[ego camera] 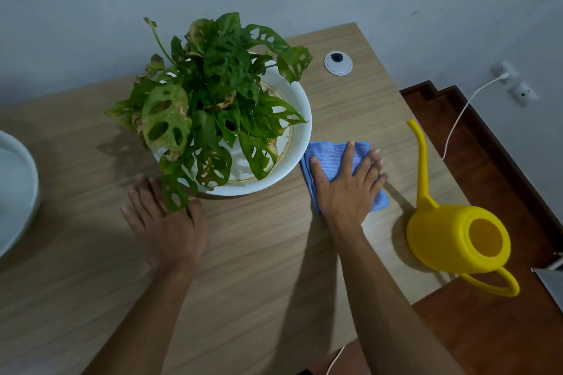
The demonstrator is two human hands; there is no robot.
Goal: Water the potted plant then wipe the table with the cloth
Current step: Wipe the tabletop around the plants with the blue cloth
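A leafy green plant (pixel 210 100) grows in a wide white pot (pixel 300 106) on the wooden table (pixel 243 253). Just right of the pot lies a folded blue cloth (pixel 330 155). My right hand (pixel 347 189) presses flat on the cloth with fingers spread. My left hand (pixel 166 222) rests flat on the table at the pot's near left side, its fingertips partly under hanging leaves. A yellow watering can (pixel 451 237) stands at the table's right edge, spout pointing away from me.
A round white cable grommet (pixel 338 62) sits in the table behind the cloth. A white rounded object (pixel 15 189) shows at the left edge. The table ends on the right above brown stairs (pixel 487 161); a white cable (pixel 463 113) runs to a wall socket.
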